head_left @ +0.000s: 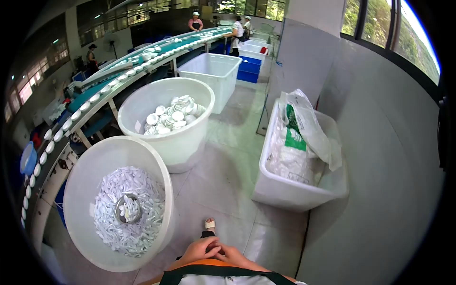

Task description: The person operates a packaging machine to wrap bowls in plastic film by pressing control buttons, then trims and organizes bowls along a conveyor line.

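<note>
Both hands rest together in front of my waist, at the bottom centre of the head view. My left hand (231, 255) and my right hand (200, 250) touch at the fingertips, with the fingers curled inward. Whether anything lies between them is too small to make out. Left of them stands a large round white tub (166, 190) full of small white spoon-like pieces (142, 228), with a metal bowl (137, 211) set among them. Behind it, another round tub (190, 147) holds a heap of white dishes (177, 116).
A conveyor (107, 89) carrying white dishes curves along the left. At right, a white rectangular bin (294, 194) with plastic bags (297, 156) stands by the grey wall (380, 190). Farther back are a white bin (209, 71), a blue crate (248, 75) and several people (195, 22).
</note>
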`<state>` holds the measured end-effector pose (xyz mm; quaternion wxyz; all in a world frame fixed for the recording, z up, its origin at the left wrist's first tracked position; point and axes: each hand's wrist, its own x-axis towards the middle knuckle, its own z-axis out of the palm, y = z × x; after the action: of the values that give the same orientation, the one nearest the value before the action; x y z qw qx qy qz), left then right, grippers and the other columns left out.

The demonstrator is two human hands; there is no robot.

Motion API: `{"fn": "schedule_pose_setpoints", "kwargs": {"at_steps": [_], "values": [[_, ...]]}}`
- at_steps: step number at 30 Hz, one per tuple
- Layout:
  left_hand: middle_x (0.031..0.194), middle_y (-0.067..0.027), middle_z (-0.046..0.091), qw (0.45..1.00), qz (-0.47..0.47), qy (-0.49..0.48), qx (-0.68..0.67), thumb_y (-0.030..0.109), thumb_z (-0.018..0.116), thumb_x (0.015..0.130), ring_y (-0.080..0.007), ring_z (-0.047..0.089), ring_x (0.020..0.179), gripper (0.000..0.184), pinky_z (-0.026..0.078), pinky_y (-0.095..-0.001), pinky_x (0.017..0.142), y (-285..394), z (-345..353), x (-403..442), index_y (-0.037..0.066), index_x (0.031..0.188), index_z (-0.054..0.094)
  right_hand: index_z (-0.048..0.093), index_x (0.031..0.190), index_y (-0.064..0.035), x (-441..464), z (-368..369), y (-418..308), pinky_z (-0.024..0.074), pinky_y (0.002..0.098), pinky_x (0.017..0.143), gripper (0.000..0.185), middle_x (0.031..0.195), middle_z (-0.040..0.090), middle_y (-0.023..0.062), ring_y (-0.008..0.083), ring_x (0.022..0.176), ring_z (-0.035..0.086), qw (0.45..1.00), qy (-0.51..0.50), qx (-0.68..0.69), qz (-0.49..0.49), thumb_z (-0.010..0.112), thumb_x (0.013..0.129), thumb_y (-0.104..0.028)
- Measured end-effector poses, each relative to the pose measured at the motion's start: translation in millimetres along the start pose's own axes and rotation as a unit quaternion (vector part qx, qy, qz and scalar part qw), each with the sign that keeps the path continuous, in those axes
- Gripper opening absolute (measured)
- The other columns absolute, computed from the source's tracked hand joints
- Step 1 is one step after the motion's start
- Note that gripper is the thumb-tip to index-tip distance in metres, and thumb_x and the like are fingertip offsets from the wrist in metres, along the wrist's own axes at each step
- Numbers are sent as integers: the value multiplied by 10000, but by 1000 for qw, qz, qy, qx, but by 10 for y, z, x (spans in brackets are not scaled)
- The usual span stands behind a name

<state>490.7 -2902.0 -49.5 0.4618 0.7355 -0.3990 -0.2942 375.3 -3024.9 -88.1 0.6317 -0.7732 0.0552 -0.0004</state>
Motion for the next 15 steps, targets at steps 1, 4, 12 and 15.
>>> {"fn": "schedule_pose_setpoints", "kwargs": {"at_steps": [1,4,12,15], "values": [[880,-126,614,997,50,10,58,225,608,804,-294,598,804,279,477,-338,704,-32,-58,230,62,1024,553,495,1145,-12,195,-99,60,466,305,795,311,1004,613,145,216,911,612,999,19,17,27,555,864,-131],[882,-115,617,988,109,13,112,223,587,812,-296,595,805,274,475,-350,705,-143,-253,998,63,1032,545,492,1128,-6,839,-597,185,473,299,769,312,981,612,155,216,896,616,998,21,4,55,571,852,-128],[894,-106,610,972,173,-45,153,216,558,842,-274,589,815,278,473,-348,718,-38,-633,3029,77,1083,545,517,1069,21,2044,-1965,390,473,281,742,282,890,625,115,122,844,580,984,123,-59,111,583,827,-107],[892,-105,603,954,241,-51,168,192,534,841,-270,581,839,294,457,-366,743,-162,-549,3688,47,1098,527,527,1044,30,2332,-2391,587,474,285,747,271,875,628,121,125,849,581,982,172,-39,60,594,812,-92]]}}
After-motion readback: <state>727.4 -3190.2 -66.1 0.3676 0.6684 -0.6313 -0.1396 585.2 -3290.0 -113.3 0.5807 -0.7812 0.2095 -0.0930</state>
